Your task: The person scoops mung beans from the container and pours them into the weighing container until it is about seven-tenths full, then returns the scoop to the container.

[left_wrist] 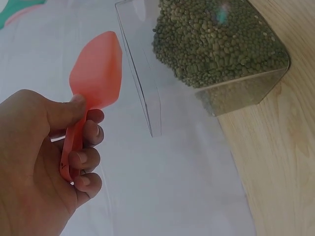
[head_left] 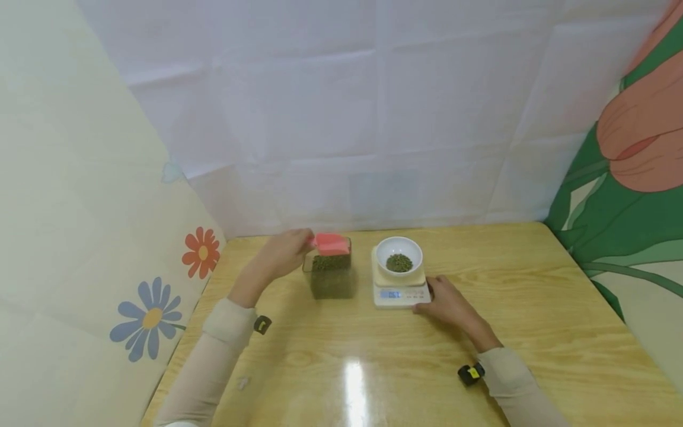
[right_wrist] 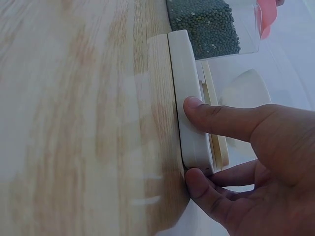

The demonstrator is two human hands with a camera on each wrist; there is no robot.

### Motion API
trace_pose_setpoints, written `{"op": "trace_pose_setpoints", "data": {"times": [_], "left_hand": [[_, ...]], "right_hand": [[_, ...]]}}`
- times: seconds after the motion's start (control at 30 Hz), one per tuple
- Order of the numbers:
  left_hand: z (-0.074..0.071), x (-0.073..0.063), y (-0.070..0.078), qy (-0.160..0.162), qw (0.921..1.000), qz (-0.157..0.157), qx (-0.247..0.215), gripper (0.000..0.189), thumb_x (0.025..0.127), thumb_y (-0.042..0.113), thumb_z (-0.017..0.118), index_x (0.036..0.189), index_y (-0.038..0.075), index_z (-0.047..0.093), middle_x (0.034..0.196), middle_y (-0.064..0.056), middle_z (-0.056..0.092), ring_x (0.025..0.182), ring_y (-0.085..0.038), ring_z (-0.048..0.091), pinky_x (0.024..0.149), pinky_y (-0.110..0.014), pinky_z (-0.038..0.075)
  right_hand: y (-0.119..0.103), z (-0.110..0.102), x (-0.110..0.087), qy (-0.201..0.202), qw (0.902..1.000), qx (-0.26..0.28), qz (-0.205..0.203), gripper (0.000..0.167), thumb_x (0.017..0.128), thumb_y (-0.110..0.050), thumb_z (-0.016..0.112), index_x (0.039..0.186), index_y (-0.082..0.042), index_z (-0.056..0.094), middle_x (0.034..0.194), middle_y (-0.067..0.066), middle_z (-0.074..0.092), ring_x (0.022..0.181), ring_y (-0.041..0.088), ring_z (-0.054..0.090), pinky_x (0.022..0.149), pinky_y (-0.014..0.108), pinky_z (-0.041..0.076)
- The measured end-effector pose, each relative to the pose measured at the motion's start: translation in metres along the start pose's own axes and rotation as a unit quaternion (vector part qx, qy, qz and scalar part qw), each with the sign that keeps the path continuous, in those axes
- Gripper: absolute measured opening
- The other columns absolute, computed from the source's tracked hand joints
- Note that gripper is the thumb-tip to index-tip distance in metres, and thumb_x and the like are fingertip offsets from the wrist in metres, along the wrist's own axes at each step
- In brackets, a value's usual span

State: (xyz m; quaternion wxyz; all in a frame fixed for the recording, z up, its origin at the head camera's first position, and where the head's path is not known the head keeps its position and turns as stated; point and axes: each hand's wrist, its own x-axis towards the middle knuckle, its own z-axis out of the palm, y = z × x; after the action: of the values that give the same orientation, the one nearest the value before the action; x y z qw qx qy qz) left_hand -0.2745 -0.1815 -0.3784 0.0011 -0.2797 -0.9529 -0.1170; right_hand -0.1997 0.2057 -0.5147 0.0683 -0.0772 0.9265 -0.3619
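Note:
My left hand (head_left: 285, 252) grips the handle of a pinkish-red scoop (left_wrist: 96, 73), its thumb at the base of the blade. In the head view the scoop is above a clear plastic container (head_left: 341, 287) part-filled with green mung beans (left_wrist: 216, 44); the left wrist view shows the blade beside the container's open mouth. To the right, a white kitchen scale (head_left: 381, 301) with a lit display carries a white bowl (head_left: 397, 244) holding a small heap of mung beans (head_left: 399, 263). My right hand (head_left: 448, 302) holds the scale's near right corner between thumb and fingers.
The wooden table (head_left: 320, 362) reaches back to a white cloth backdrop (head_left: 299, 118). Side panels with printed flowers (head_left: 152, 318) stand left and right. A black wrist camera (head_left: 471, 375) sits at the right cuff, another (head_left: 262, 324) at the left.

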Motion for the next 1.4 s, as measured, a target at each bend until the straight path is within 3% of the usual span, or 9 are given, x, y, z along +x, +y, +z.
{"op": "trace_pose_setpoints", "data": {"times": [0.43, 0.67, 1.17, 1.4], "left_hand": [[-0.002, -0.007, -0.012, 0.004, 0.9998, -0.003, 0.019, 0.023, 0.111, 0.024, 0.055, 0.121, 0.005, 0.066, 0.106, -0.011, 0.073, 0.1, -0.031, 0.071, 0.091, -0.049, 0.06], [-0.005, -0.011, -0.016, 0.01, 0.9996, -0.007, 0.025, 0.028, 0.111, 0.024, 0.055, 0.127, 0.005, 0.067, 0.118, -0.014, 0.075, 0.11, -0.035, 0.071, 0.098, -0.052, 0.059], [-0.01, -0.013, -0.015, 0.013, 0.9958, 0.004, 0.09, 0.021, 0.108, 0.023, 0.061, 0.114, 0.006, 0.072, 0.095, -0.008, 0.071, 0.088, -0.026, 0.068, 0.081, -0.044, 0.061], [-0.012, -0.013, -0.008, 0.013, 0.9932, 0.014, 0.114, 0.017, 0.106, 0.02, 0.065, 0.111, 0.006, 0.074, 0.087, -0.003, 0.067, 0.078, -0.019, 0.061, 0.074, -0.038, 0.058]], "right_hand": [[0.002, -0.001, 0.002, -0.001, 1.0, -0.006, 0.003, 0.087, 0.084, -0.026, 0.091, 0.15, 0.012, 0.05, 0.126, 0.026, 0.059, 0.108, 0.033, 0.059, 0.101, 0.059, 0.054], [0.002, 0.0, 0.002, 0.0, 1.0, -0.004, 0.001, 0.085, 0.085, -0.026, 0.091, 0.149, 0.012, 0.051, 0.127, 0.026, 0.06, 0.111, 0.034, 0.059, 0.103, 0.06, 0.053], [0.001, 0.001, 0.0, 0.001, 1.0, -0.003, 0.003, 0.085, 0.085, -0.025, 0.091, 0.149, 0.013, 0.05, 0.127, 0.027, 0.06, 0.11, 0.034, 0.059, 0.103, 0.06, 0.053], [0.003, 0.002, 0.002, 0.004, 1.0, -0.005, 0.0, 0.085, 0.085, -0.026, 0.091, 0.149, 0.013, 0.051, 0.128, 0.027, 0.059, 0.11, 0.034, 0.059, 0.103, 0.06, 0.053]]}}
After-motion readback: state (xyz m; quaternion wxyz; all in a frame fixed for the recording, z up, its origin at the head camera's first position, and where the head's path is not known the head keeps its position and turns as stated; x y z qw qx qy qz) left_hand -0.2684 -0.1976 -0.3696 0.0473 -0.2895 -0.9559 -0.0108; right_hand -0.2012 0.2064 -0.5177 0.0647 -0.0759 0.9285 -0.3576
